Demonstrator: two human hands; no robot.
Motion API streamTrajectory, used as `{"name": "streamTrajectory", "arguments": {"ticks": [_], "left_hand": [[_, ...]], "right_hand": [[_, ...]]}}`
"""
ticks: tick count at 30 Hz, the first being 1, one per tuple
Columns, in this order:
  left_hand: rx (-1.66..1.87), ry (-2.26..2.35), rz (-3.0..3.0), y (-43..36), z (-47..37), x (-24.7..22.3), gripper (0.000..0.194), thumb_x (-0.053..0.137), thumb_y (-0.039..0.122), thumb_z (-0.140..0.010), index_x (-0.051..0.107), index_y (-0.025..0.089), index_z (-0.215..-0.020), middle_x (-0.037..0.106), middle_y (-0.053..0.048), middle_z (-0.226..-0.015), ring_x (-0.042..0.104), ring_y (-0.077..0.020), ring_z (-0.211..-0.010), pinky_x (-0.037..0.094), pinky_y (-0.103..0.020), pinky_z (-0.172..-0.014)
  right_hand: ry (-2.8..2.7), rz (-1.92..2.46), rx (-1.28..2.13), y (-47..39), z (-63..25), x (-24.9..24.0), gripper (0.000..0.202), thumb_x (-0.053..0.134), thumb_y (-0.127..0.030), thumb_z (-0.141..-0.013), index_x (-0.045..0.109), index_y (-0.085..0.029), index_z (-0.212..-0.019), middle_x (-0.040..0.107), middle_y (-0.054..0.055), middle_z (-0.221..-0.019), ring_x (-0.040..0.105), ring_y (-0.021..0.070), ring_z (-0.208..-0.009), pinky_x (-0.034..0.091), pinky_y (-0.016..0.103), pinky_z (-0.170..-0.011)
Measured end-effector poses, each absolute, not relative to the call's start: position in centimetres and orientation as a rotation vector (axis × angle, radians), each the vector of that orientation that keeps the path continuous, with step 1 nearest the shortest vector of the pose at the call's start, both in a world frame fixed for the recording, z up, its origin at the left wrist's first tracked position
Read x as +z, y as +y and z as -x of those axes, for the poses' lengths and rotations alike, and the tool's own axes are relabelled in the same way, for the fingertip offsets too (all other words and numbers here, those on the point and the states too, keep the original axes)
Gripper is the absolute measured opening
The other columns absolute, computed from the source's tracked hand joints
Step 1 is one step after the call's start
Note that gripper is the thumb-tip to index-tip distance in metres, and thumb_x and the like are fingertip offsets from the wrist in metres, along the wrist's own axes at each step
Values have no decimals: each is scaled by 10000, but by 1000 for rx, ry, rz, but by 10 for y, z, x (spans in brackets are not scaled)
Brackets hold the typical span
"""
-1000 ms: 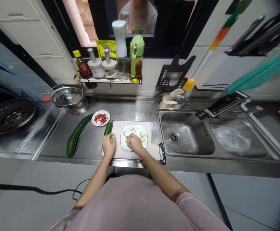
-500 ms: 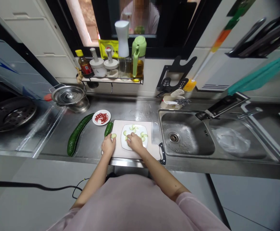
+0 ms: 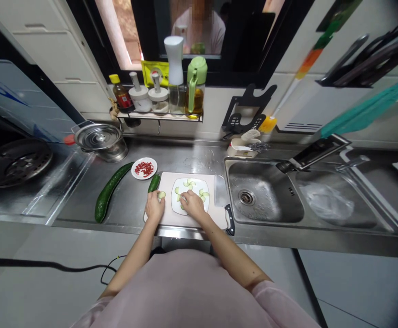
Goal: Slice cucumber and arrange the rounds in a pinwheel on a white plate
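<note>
1. The left hand [image 3: 154, 208] has its grip clamped on a pale green piece [image 3: 161, 195], held at the fingertips over the left part of the cutting board [image 3: 167, 210]; whether it is one slice or a small stack is too small to tell.
2. The right hand [image 3: 192, 204] reaches over the square plate [image 3: 201, 183], fingers down at the curved slices [image 3: 177, 191] on its left side; the fingertips are partly hidden, so I cannot tell whether this grip is apart, together or clamped on a slice.
3. The square plate lies on the cutting board; more curved slices form a pinwheel near its far edge and another near its right edge.
4. A short cucumber piece [image 3: 154, 183] lies at the board's left edge, just beyond the left hand; a long cucumber [image 3: 109, 193] lies farther left on the steel counter [image 3: 175, 152].
5. A round plate [image 3: 134, 176] of red bits [image 3: 145, 169] sits between the far end of the long cucumber and the board.
6. A knife [image 3: 221, 191] lies along the board's right side, its black handle toward the person; the sink [image 3: 281, 205] is just beside it, to the right.
7. A lidded steel pot [image 3: 114, 151] stands at the back left; bottles and jars line a wall rack [image 3: 158, 117] behind the counter, an oil bottle [image 3: 196, 84] at its right end.
</note>
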State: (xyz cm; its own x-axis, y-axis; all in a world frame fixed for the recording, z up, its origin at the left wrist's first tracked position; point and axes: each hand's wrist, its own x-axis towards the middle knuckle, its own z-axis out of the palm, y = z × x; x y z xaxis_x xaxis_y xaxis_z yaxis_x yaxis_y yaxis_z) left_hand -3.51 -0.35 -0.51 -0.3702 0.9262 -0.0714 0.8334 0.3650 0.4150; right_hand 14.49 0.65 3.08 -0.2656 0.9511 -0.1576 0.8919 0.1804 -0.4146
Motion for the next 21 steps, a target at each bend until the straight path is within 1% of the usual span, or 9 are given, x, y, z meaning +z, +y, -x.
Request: {"name": "streamTrajectory", "arguments": {"ticks": [4, 8, 10, 15, 18, 21], "left_hand": [[442, 2303, -1570, -3, 34, -6, 278, 530, 281, -857, 607, 215, -1115, 600, -93, -1155, 606, -242, -995, 454, -334, -824], [393, 2320, -1573, 1, 33, -5, 390, 527, 322, -858, 568, 195, -1225, 585, -124, -1193, 600, -262, -1026, 452, -351, -853], [340, 2324, -1579, 3, 33, -4, 411, 511, 333, -865, 564, 184, -1245, 578, -140, -1194, 602, -273, -1022, 454, -361, -852], [269, 2303, -1568, 8, 33, 1, 299, 499, 309, -863, 630, 171, -1094, 588, -144, -1137, 618, -265, -970, 459, -354, -822], [277, 2290, -1549, 8, 33, 4, 246, 548, 289, -830, 618, 185, -1041, 602, -129, -1120, 619, -255, -965, 454, -342, -809], [313, 2261, -1495, 6, 34, 4, 199, 561, 230, -811, 604, 208, -1004, 643, -97, -1058, 622, -240, -953, 445, -331, -804]], "right_hand": [[-2250, 1824, 700, 4, -149, 33, 331, 419, -359, -960, 654, -235, -1157, 610, 58, -1067, 588, 160, -923, 388, 226, -724], [-2207, 1819, 717, 0, -154, 35, 329, 419, -351, -962, 652, -231, -1162, 619, 56, -1073, 593, 152, -924, 390, 221, -724], [-2201, 1808, 713, -3, -156, 36, 324, 422, -344, -962, 655, -223, -1152, 621, 56, -1061, 595, 152, -922, 393, 225, -727], [-2188, 1787, 720, -13, -159, 38, 300, 441, -335, -955, 663, -218, -1119, 627, 48, -1021, 593, 151, -898, 397, 232, -725], [-2167, 1767, 744, -18, -161, 37, 288, 454, -325, -951, 664, -215, -1114, 630, 46, -1003, 593, 146, -888, 400, 228, -737], [-2127, 1745, 761, -20, -164, 37, 287, 452, -317, -949, 667, -206, -1105, 630, 52, -1016, 595, 145, -886, 405, 227, -753]]}}
